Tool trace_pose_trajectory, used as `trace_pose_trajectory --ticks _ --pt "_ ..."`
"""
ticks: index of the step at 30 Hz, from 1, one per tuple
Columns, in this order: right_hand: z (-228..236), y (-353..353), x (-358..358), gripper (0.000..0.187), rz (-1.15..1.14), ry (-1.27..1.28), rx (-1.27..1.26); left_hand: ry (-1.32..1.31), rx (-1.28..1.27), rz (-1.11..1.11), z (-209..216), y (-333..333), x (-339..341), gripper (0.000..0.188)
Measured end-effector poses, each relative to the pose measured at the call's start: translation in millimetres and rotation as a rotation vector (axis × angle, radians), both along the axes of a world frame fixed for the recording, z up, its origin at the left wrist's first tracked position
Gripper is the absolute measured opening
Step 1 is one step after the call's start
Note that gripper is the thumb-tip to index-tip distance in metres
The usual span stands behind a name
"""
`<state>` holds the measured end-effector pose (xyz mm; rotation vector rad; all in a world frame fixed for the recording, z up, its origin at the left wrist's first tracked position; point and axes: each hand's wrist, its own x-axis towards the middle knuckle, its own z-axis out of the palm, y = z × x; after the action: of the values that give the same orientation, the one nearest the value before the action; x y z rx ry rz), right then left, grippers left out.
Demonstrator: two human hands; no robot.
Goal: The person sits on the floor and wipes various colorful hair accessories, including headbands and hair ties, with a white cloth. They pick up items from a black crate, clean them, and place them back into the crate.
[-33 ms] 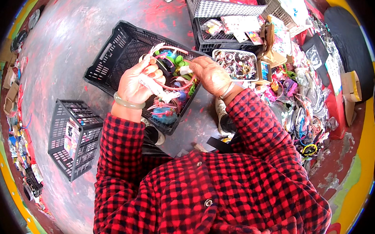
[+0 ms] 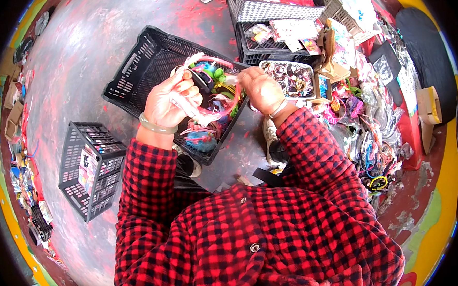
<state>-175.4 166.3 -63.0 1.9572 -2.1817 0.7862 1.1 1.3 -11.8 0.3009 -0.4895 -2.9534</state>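
Note:
A pink headband is held up over the crate, its curve facing away from me. My left hand, with a pale bangle on the wrist, is closed around its left side. A whitish-pink strip hangs from that grip and runs along the band. At the headband's right side, the fingers of my right hand are pinched together, with pale material by the fingertips; the exact hold is partly hidden. Beneath both hands, the black plastic crate contains several colourful hair accessories, blue, green and pink.
A smaller black crate stands at left with printed cards inside. Stacked crates rise at the far right, beside a white basket of small hair ties. Heaped accessories and plastic bags cover the floor at right.
The pale strip that hung loose below the headband has been drawn rightward along it, blurred by motion. My right hand has shifted slightly right; my left hand has stayed in place.

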Motion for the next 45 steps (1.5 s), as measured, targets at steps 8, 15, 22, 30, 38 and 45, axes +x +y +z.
trace_pose_trajectory --ticks 8,15,22,30,38,45 --pt "7.1 8.5 -21.5 0.012 -0.358 -0.331 0.040 -0.033 0.000 0.466 -37.0 -15.6 -3.7 0.020" --pt "35.2 -11.9 35.7 0.027 -0.053 -0.689 -0.205 -0.151 0.100 0.589 -14.4 16.9 -23.0 0.025" --pt "26.9 -34.8 61.1 0.027 0.206 -0.470 -0.262 -0.128 0.046 0.328 -43.4 34.6 -32.3 0.023" --pt "27.9 -23.7 48.7 0.027 0.366 -0.188 -0.227 -0.285 0.090 0.586 -34.0 17.1 -31.4 0.022" --pt "35.2 -15.3 30.0 0.024 0.039 -0.304 -0.373 -0.038 0.182 0.553 -46.8 8.7 -27.3 0.022" --pt "25.4 -21.6 53.5 0.023 0.315 -0.341 -0.282 -0.117 0.209 0.506 -57.8 11.3 -23.7 0.017"
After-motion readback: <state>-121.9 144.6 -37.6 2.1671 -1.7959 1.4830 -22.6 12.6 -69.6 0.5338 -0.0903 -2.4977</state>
